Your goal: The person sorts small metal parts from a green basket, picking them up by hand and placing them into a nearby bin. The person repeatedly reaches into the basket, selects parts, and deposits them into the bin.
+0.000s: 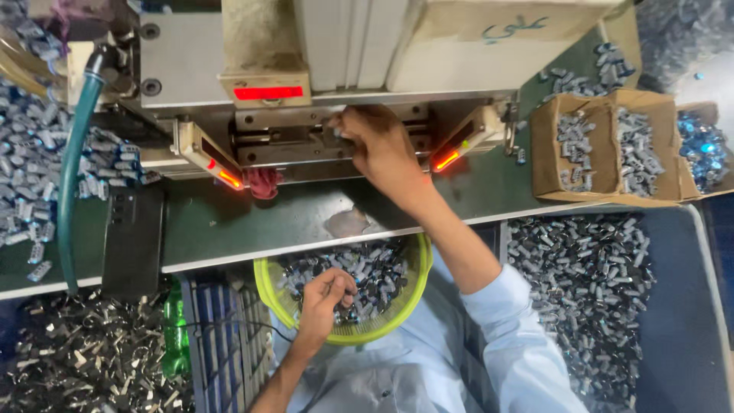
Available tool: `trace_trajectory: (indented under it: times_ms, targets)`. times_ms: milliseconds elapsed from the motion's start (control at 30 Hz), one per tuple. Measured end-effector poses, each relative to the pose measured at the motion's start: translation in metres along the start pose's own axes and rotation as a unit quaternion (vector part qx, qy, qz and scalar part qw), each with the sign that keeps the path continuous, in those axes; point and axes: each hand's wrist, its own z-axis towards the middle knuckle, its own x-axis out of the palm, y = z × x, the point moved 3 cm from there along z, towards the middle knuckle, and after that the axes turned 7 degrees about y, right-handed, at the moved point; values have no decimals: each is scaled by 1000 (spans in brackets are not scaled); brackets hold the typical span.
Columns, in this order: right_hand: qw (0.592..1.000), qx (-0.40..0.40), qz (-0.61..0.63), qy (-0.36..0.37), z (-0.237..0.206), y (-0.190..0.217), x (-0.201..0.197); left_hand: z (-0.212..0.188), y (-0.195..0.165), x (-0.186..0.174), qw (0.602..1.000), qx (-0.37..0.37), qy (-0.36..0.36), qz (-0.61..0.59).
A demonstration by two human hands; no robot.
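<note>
- Several hazards are suggested by this moment, listed from the left side of the bench to the right.
- At the far left, a green hose [73,176] is draped over the edge of the green bench [229,229], beside a heap of small metal parts [30,153]; it could be snagged by a sleeve, and parts could be swept to the floor.
- A green plastic bottle [175,329] is wedged upright beside a blue crate [222,336], just below the bench edge; it could be tipped if the crate is knocked.
- The left hand [325,302] is curled down into the yellow-green basket [417,287] and is closed around a few of the small grey parts [375,271]. How many are gripped cannot be told. The basket seems to rest in the lap against the bench edge, so a hard pull could spill it.
- The right hand [378,145] is reached into the gap of the press machine [306,76], with fingers pinched on something small at the tooling; the piece itself is hidden. Fingers would be crushed if the press were cycled while they are inside.
- Red-lit sensor bars [222,160] are mounted at both sides of the gap; protection would be lost if they were blocked or dirty.
- At the right, cardboard boxes [612,145] full of parts are set on the bench corner and could be pushed off by an elbow.
</note>
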Motion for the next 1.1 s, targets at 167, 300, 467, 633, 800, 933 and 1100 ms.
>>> trace_trajectory:
  times_ms: [167,300,467,633,800,933,1100]
  targets:
    - [984,46,-39,-168,-91,51,14,-13,-16,-6,992,125,-23,5]
    - [972,173,155,-28,-176,79,85,-31,-17,-16,983,168,-77,-4]
    - [893,341,273,-106,-229,83,117,-25,-5,-12,984,159,-67,48]
    - [953,203,214,-76,-211,79,103,-12,-18,-9,987,75,-37,134]
    - [797,313,504,-111,-202,73,120,-36,-77,5,905,259,-131,311]
    - [733,353,569,-119,-214,79,147,-53,-107,17,765,429,-188,441]
    - [734,362,562,-121,-229,72,161,-71,-108,16,683,438,-133,569]
